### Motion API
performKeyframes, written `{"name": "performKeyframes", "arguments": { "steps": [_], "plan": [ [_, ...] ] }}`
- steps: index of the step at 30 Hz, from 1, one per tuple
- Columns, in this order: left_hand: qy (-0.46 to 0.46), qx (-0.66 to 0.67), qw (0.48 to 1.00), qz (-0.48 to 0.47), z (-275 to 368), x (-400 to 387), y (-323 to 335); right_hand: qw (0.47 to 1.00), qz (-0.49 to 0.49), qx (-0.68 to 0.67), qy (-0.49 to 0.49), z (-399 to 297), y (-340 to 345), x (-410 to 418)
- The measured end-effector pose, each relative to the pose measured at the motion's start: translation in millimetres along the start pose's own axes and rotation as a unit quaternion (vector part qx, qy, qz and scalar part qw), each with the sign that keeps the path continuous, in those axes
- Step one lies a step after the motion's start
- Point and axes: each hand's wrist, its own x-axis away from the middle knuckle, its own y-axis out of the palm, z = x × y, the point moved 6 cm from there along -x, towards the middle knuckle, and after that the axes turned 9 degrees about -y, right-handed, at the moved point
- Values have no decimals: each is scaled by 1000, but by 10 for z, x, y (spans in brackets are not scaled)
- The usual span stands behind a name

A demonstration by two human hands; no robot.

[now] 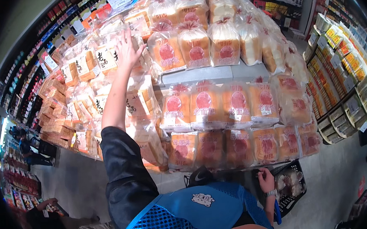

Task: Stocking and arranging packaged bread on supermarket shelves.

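My left hand [127,51], fingers spread and palm down, reaches over the far left part of a bread display. It is over clear bags of packaged bread [106,57] with white labels; whether it touches them I cannot tell. Close to its thumb stand bagged loaves [165,51] with red round prints and twisted tops. My right hand [266,177], with a metal-band watch on the wrist, is low at the display's near edge, its fingers curled; whether it holds anything is unclear. Beside it is a black shopping basket [300,186] with several white bagged items inside.
Near rows of bagged loaves [204,108] lie below a grey ledge [199,75]. Dark shelves of goods curve behind at the left. A rack of packaged goods [332,70] stands at the right. People [34,155] are at the far left, one also at lower left [49,222].
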Motion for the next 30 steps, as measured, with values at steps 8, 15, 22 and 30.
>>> {"name": "performKeyframes", "arguments": {
  "steps": [8,15,22,30],
  "plan": [
    [54,34,992,-106,35,-522,829,998,33,36,37,78,-28,380],
    [93,-23,977,-188,29,-843,995,997,47,50,35,129,-170,518],
    [96,-47,965,-239,-44,-611,918,995,30,78,60,175,-220,363],
    [170,57,983,43,766,-18,-306,996,21,77,32,324,-244,463]
  ]
}}
